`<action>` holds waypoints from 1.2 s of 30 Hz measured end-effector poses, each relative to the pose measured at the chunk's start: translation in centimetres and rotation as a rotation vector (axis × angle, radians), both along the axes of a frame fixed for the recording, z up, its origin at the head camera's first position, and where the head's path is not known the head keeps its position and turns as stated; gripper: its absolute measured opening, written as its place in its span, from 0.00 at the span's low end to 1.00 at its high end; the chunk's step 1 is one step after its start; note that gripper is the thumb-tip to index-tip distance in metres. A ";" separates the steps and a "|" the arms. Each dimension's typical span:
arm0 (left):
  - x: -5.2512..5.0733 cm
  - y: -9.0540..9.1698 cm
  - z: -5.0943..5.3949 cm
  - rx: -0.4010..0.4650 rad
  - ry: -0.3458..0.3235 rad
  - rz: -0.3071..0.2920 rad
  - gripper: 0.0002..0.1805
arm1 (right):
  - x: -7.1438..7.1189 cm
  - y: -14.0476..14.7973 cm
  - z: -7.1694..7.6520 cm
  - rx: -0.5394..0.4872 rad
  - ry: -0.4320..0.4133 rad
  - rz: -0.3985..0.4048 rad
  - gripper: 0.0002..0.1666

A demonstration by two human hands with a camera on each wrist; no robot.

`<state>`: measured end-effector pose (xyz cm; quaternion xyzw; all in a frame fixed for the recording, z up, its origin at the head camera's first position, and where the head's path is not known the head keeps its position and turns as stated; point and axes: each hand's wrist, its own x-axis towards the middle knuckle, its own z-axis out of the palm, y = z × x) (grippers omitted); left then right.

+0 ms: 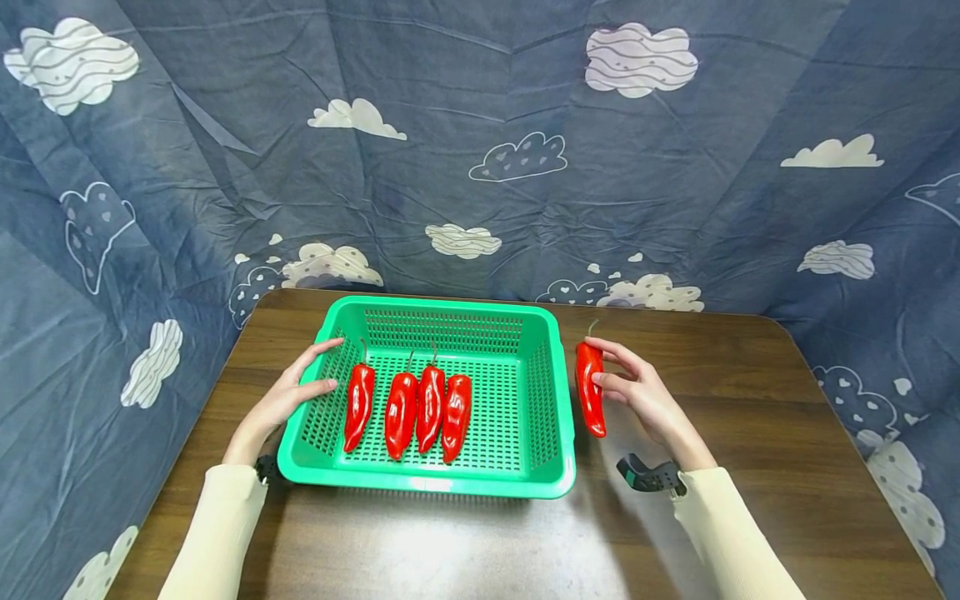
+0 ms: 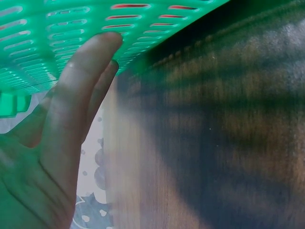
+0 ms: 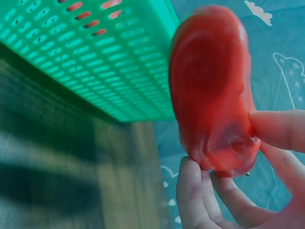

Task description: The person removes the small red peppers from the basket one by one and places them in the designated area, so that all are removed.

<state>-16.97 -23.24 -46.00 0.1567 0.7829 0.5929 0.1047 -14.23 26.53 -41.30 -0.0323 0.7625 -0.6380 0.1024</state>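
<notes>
Green plastic basket [image 1: 427, 483], seen from the head, carries four red peppers [image 1: 430, 408]; just outside its right wall, the right hand [image 1: 637, 387] holds a fifth pepper [image 1: 590, 392]. Left wrist: the left hand [image 2: 55, 138], fingers straight, meets the slotted side, probably steadying it. Right wrist: thumb and fingertips pinch near the stem end, presumably for control.

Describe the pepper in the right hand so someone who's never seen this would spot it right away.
Find the big green basket and look just past its right side. There the right hand holds a long, glossy red pepper, its stem at the far end. Four similar peppers lie inside the basket; only this one is outside.
</notes>
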 end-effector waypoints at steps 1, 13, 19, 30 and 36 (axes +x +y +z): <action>0.0 0.0 0.0 -0.002 0.004 0.000 0.33 | 0.0 0.1 -0.1 0.002 0.000 -0.003 0.30; -0.2 -0.2 -0.2 -0.011 -0.006 -0.002 0.33 | 0.0 0.7 -2.3 0.029 -0.011 -0.035 0.31; -0.2 -0.2 -0.1 -0.022 0.002 -0.004 0.33 | 0.2 1.0 -3.2 0.077 -0.013 -0.043 0.31; -0.3 -0.1 -0.1 -0.017 -0.002 -0.002 0.32 | 0.6 1.5 -4.6 0.100 -0.012 -0.042 0.30; -0.3 -0.1 -0.1 -0.031 -0.002 0.005 0.32 | 0.8 1.3 -5.1 0.124 -0.011 -0.039 0.30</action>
